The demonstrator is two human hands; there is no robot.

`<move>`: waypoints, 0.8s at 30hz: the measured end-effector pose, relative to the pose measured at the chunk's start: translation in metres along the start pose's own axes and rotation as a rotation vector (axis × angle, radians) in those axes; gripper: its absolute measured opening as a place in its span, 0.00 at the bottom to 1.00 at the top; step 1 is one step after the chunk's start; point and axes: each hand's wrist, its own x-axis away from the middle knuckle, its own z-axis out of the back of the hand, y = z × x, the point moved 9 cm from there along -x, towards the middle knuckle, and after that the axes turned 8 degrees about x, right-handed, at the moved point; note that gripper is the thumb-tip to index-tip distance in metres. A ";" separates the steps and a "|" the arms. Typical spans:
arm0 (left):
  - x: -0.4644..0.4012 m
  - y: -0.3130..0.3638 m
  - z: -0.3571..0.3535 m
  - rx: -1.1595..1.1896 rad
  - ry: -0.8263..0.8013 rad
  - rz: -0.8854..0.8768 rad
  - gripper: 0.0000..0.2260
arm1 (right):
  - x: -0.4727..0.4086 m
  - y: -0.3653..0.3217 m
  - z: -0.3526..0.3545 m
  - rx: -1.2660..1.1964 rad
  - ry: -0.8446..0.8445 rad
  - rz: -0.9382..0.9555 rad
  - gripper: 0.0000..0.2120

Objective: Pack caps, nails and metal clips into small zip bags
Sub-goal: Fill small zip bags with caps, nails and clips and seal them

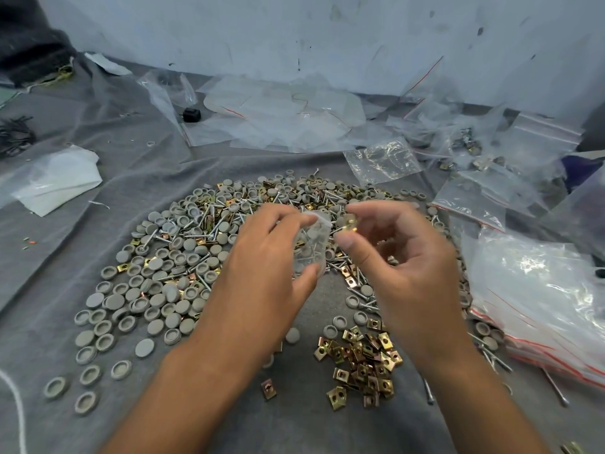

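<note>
My left hand (262, 257) grips a small clear zip bag (312, 244) that holds grey caps and nails, its mouth turned up and to the right. My right hand (402, 253) pinches a brass metal clip (349, 221) between thumb and forefinger, right beside the bag's mouth. Under both hands a wide heap of grey caps (157, 290), silver nails (203, 224) and clips covers the grey cloth (65, 224). A separate pile of brass clips (363, 358) lies near me, below my right wrist.
A stack of empty red-striped zip bags (540, 306) lies at the right. Filled bags (471, 191) and loose plastic (284, 116) lie at the back by the pale wall. White paper (55, 181) lies at the left, a small black object (191, 113) behind.
</note>
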 end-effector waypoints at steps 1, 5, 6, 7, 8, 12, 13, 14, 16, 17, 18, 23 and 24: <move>0.000 0.001 0.000 0.003 -0.001 -0.003 0.24 | 0.001 -0.006 -0.006 0.121 -0.023 0.073 0.11; 0.000 0.002 0.000 0.017 0.008 -0.016 0.22 | 0.002 -0.004 -0.018 0.316 -0.102 0.109 0.14; 0.000 0.001 0.000 0.010 0.004 -0.009 0.23 | 0.001 -0.002 -0.013 0.278 -0.081 0.080 0.11; 0.000 0.000 0.000 0.004 0.001 -0.002 0.24 | 0.001 0.001 -0.007 0.241 -0.058 0.045 0.08; 0.000 -0.001 0.001 0.003 0.001 0.002 0.25 | 0.001 0.006 -0.002 0.226 -0.055 0.005 0.05; -0.001 -0.003 0.005 0.019 0.009 0.018 0.26 | 0.022 0.053 -0.023 0.515 -0.615 -0.291 0.08; -0.001 -0.003 0.005 0.022 0.010 0.020 0.25 | 0.034 0.063 -0.029 0.623 -0.775 -0.320 0.11; -0.001 -0.003 0.006 0.023 0.011 0.020 0.25 | 0.041 0.068 -0.032 0.705 -0.870 -0.319 0.15; -0.001 -0.003 0.005 0.021 0.009 0.020 0.25 | 0.043 0.068 -0.037 0.777 -0.894 -0.277 0.14; -0.001 -0.004 0.005 0.020 0.008 0.019 0.25 | 0.042 0.066 -0.039 0.783 -0.876 -0.253 0.12; -0.001 -0.004 0.005 0.018 0.007 0.019 0.25 | 0.041 0.065 -0.040 0.772 -0.865 -0.241 0.09; -0.001 -0.003 0.005 0.020 0.005 0.016 0.25 | 0.043 0.069 -0.043 0.700 -0.867 -0.244 0.05; -0.001 -0.003 0.004 0.019 0.003 0.017 0.25 | 0.043 0.070 -0.043 0.691 -0.862 -0.238 0.05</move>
